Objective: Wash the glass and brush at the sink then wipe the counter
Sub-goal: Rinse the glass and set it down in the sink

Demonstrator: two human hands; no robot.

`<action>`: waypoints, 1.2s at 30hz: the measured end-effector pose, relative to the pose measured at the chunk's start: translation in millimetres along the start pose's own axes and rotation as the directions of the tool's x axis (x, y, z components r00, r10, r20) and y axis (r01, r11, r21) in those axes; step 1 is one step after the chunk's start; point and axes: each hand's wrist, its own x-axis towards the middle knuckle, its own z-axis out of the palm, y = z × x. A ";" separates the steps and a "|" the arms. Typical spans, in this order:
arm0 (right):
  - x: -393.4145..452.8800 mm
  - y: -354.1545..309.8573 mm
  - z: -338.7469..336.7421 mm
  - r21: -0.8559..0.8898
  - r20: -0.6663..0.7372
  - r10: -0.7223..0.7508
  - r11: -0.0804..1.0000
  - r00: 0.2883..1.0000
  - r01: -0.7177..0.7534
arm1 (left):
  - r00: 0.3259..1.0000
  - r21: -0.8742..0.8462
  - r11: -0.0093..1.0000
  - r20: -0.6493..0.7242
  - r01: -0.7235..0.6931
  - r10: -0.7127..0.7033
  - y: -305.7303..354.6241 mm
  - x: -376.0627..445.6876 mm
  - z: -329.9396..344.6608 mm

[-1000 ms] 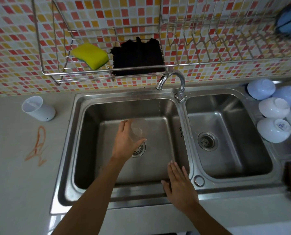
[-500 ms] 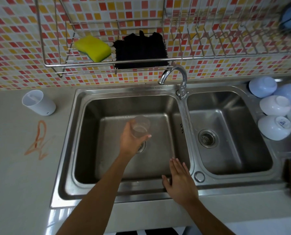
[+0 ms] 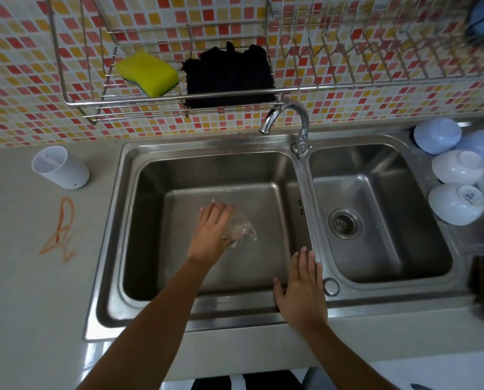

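Glass-rinsing step: left hand (image 3: 211, 232) grips the glass (image 3: 239, 228), tipped over the left basin's drain. Right hand (image 3: 301, 288) rests flat, empty, on the sink (image 3: 207, 319) rim. Probably tap (image 3: 288, 119) next.

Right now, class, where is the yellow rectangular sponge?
In the head view, the yellow rectangular sponge lies upper left, on the wall-mounted wire rack, just left of the black cloth, above the left sink basin.

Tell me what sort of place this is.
A home kitchen, most likely: a steel double sink with a tap, a wire rack on the tiled wall holding a yellow sponge, and upturned bowls draining beside it.
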 end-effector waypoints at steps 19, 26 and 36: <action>2.1 -2.1 -1.6 0.000 0.061 0.047 0.999 0.997 -0.047 | 0.994 0.526 0.844 0.080 -0.104 0.073 -21.3 -9.7 5.0; 1.2 -3.0 -4.3 0.006 0.061 0.047 0.999 0.997 -0.048 | 0.972 0.679 0.695 0.152 -0.236 0.182 -14.3 -9.5 -1.7; 1.4 -2.7 -2.1 0.001 0.070 0.045 0.999 0.997 -0.045 | 0.909 0.767 0.547 0.110 -0.335 0.402 -11.5 -14.0 0.4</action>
